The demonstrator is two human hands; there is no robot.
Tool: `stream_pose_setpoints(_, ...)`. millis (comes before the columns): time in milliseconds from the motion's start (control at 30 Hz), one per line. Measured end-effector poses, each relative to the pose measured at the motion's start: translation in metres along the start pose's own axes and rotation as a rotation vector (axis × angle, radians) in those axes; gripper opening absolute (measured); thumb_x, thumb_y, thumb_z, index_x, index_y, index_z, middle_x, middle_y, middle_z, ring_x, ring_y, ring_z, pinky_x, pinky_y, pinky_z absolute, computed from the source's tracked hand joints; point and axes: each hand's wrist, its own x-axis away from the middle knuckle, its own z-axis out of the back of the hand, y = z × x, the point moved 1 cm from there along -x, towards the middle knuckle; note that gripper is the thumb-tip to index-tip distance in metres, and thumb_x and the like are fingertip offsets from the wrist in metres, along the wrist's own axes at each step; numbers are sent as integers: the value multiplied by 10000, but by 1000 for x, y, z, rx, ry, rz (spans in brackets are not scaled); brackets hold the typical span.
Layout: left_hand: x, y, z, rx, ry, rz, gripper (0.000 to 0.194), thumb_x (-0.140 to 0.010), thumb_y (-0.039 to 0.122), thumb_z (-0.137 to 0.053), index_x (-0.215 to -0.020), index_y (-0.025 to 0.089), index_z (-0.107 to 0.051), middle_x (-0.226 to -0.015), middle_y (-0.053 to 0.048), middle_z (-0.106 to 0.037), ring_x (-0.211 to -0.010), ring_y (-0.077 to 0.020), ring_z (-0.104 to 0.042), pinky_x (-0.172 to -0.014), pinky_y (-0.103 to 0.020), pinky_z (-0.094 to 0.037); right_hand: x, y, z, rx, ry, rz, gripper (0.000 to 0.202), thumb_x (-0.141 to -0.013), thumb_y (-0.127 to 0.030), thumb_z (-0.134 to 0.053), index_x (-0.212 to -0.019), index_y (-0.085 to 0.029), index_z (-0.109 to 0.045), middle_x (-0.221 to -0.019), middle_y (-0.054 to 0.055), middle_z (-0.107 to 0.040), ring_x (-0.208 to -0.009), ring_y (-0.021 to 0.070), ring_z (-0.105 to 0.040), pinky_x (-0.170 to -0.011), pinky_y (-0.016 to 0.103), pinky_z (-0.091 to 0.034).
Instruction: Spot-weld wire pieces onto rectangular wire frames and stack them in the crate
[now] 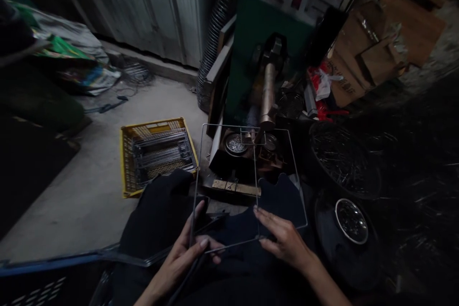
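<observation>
A rectangular wire frame [256, 177] with a middle rod and a small wire rectangle at its far end is held over my lap. My left hand [188, 246] is closed on its near left corner, the thumb lying over the near wire. At the middle rod, my right hand [285, 236] grips near the bottom, with fingertips and thumb against the wire. The far end of the frame lies beneath the copper-coloured arm [267, 95] of a green machine [247, 38], by the lower electrode; whether they touch I cannot tell.
To the left, a yellow crate [124, 162] holds several wire frames. A dish of small metal pieces [235, 144] sits below the machine arm. On the right are a dark basin of wire pieces [340, 158] and a round bowl [351, 221]. Cardboard [346, 76] leans behind.
</observation>
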Motion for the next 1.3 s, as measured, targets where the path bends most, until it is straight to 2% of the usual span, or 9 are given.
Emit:
stream_pose_setpoints(400, -1, 0, 3, -9, -3, 25, 875, -894, 394, -564, -1500, 315, 64, -865, -84, -742, -716, -221, -686, -758, -339, -498, 1, 2, -4, -10, 12, -13, 801, -785, -55, -597, -1503, -242, -295, -1486, 71, -417, -1349, 205, -429, -1101, 366, -412)
stream_pose_setpoints(700, -9, 2, 6, 13, -3, 42, 885, -878, 404, -593, -1499, 357, 37, -858, -84, -746, -704, -233, -691, -703, -336, -508, -6, -1, 6, -8, 7, -24, 802, -796, -59, -604, -1505, -258, -287, -1484, 54, -422, -1339, 203, -443, -1100, 352, -413)
stream_pose_setpoints(800, -10, -1, 8, 31, -17, 37, 897, -883, 376, -594, -1502, 348, 54, -847, -90, -743, -704, -238, -696, -678, -339, -518, -6, -1, 4, -15, 8, -43, 804, -799, -69, -612, -1506, -265, -283, -1477, 52, -433, -1335, 206, -449, -1092, 352, -424)
stream_pose_setpoints(900, -8, -4, 7, 56, -46, 4, 895, -887, 339, -597, -1502, 360, 54, -828, -64, -740, -702, -215, -696, -732, -356, -528, -3, -1, 1, -23, 23, -53, 796, -808, -75, -611, -1506, -270, -281, -1482, 49, -427, -1341, 207, -441, -1091, 353, -426)
stream_pose_setpoints(1000, -12, 3, 4, 52, -12, 5, 873, -886, 311, -602, -1506, 367, 10, -816, -49, -740, -696, -205, -697, -738, -348, -535, -7, 3, 1, -14, 33, -34, 795, -825, -85, -612, -1510, -281, -261, -1488, 44, -417, -1348, 202, -432, -1098, 356, -419)
stream_pose_setpoints(1100, -37, 24, 4, 28, -5, -41, 897, -862, 276, -629, -1514, 339, -17, -836, -71, -747, -698, -229, -706, -713, -367, -557, -28, 17, 11, 38, 68, -19, 753, -853, -143, -622, -1504, -296, -276, -1463, 33, -457, -1315, 192, -477, -1090, 348, -427)
stream_pose_setpoints(1200, -84, 56, 7, -18, -74, -164, 947, -833, 249, -652, -1519, 309, -3, -805, -72, -751, -685, -247, -716, -670, -367, -575, -67, 40, 32, 157, 171, -34, 660, -861, -245, -656, -1461, -279, -382, -1354, 49, -576, -1210, 206, -579, -1038, 348, -473)
stream_pose_setpoints(1300, -133, 89, 13, -45, -132, -254, 983, -819, 207, -645, -1518, 251, 45, -796, -74, -759, -686, -226, -724, -660, -324, -576, -110, 62, 61, 275, 263, -62, 617, -817, -331, -716, -1388, -255, -495, -1251, 72, -649, -1122, 243, -635, -979, 362, -505)
